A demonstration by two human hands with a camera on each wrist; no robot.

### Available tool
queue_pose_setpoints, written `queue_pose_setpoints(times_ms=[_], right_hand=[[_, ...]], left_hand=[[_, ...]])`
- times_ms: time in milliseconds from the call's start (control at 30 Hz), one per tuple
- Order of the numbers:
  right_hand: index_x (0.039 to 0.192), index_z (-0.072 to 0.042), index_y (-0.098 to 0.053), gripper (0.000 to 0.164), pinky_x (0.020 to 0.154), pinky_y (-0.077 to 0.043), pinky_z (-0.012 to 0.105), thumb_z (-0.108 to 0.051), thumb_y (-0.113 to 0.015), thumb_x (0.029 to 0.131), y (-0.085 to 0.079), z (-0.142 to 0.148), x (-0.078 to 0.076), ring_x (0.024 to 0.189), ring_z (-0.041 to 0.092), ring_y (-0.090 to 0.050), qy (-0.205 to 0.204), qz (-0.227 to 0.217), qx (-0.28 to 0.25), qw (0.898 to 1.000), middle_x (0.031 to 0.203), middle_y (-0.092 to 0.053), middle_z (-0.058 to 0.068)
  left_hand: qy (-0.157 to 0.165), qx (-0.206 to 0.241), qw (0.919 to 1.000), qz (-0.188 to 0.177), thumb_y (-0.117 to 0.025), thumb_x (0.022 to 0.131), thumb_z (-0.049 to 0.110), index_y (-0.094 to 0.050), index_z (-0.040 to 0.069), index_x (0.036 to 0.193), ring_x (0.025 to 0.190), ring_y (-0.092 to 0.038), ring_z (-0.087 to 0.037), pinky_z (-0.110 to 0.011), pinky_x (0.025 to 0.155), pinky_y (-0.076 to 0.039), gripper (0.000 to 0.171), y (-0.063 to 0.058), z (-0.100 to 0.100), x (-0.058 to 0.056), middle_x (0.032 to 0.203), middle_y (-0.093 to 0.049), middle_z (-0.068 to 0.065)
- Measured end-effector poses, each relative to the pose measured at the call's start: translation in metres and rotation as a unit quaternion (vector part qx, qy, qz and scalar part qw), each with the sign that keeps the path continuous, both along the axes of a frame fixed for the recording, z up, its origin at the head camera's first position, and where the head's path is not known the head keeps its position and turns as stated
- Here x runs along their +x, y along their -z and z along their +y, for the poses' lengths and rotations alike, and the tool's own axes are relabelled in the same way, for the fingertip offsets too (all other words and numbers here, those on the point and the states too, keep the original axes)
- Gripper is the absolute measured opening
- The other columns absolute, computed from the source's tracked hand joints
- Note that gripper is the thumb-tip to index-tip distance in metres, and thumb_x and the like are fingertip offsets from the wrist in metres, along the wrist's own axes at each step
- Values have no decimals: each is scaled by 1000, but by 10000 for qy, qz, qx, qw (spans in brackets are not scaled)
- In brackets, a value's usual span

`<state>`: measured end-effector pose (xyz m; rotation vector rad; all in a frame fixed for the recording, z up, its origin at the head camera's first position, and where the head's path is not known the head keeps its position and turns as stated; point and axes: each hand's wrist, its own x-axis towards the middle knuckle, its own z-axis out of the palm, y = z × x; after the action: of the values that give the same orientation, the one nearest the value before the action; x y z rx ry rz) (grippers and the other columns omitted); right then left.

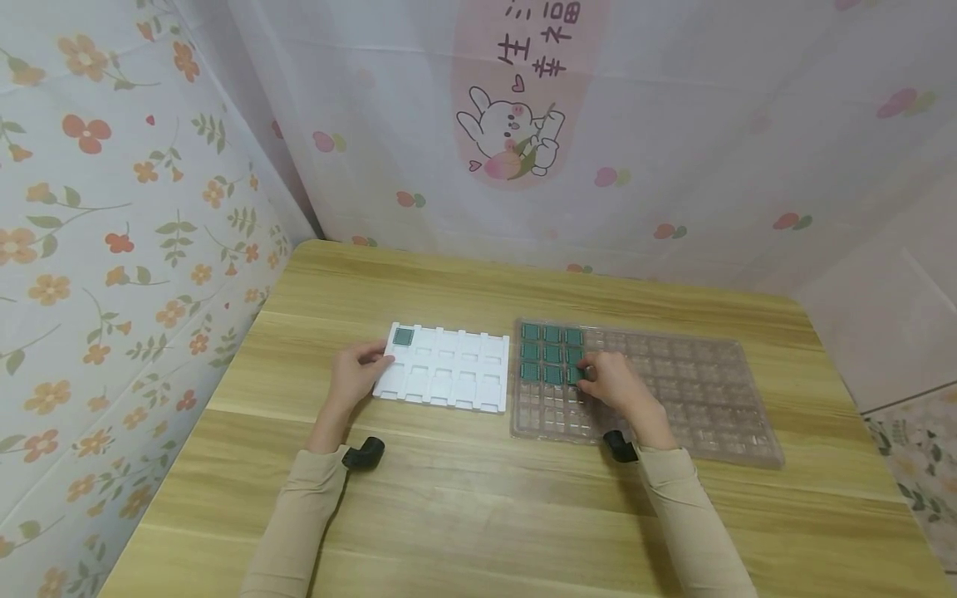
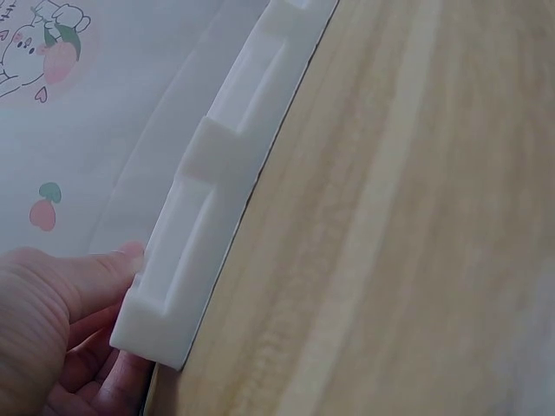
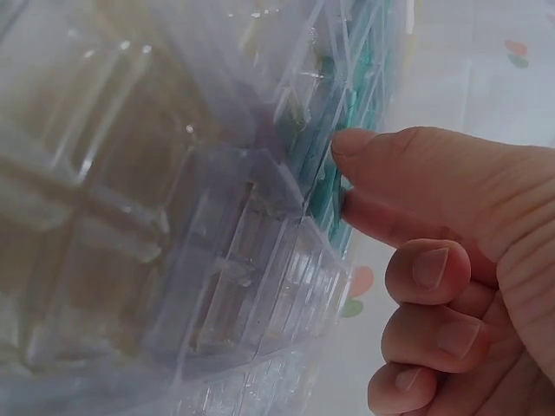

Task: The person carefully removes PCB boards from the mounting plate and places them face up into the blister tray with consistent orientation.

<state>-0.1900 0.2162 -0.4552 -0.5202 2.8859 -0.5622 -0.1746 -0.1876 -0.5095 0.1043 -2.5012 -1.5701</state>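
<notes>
My left hand (image 1: 354, 378) holds the left end of a white plastic tray (image 1: 441, 403) with shallow pockets; in the left wrist view the thumb (image 2: 113, 269) lies along its upper edge and the other fingers are partly hidden. One green square chip (image 1: 404, 336) sits in that tray's far left pocket. Beside it lies a clear plastic tray (image 1: 673, 374) with many small cells, several green chips (image 1: 552, 353) filling its far left part. My right hand (image 1: 616, 382) pinches a green chip (image 3: 325, 199) at the near right of that group, between thumb and forefinger, the other fingers curled.
Both trays lie flat on a wood-grain table (image 1: 463, 498), a narrow gap between them. A patterned curtain (image 1: 374, 108) hangs behind the table's far edge, and a floral cloth (image 1: 112, 291) is on the left. Black wrist-worn devices (image 1: 364, 454) sit at both cuffs.
</notes>
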Motion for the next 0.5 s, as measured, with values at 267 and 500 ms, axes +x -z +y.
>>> queue_pose_setpoints(times_ms=[267, 500], right_hand=[[101, 6, -66, 24, 63, -50, 37, -5, -71, 81, 0, 0, 0, 70, 21, -60, 48, -63, -19, 10000, 81, -65, 13], [100, 6, -66, 23, 63, -50, 37, -5, -71, 80, 0, 0, 0, 69, 20, -59, 34, -27, -9, 10000, 79, -65, 12]], left_hand=[[20, -58, 10000, 3, -70, 80, 1, -66, -10, 105, 82, -61, -27, -9, 67, -42, 28, 0, 0, 0, 93, -66, -24], [77, -19, 10000, -26, -70, 80, 1, -66, -9, 106, 84, -61, -30, -9, 68, -42, 28, -1, -1, 1, 95, -65, -24]])
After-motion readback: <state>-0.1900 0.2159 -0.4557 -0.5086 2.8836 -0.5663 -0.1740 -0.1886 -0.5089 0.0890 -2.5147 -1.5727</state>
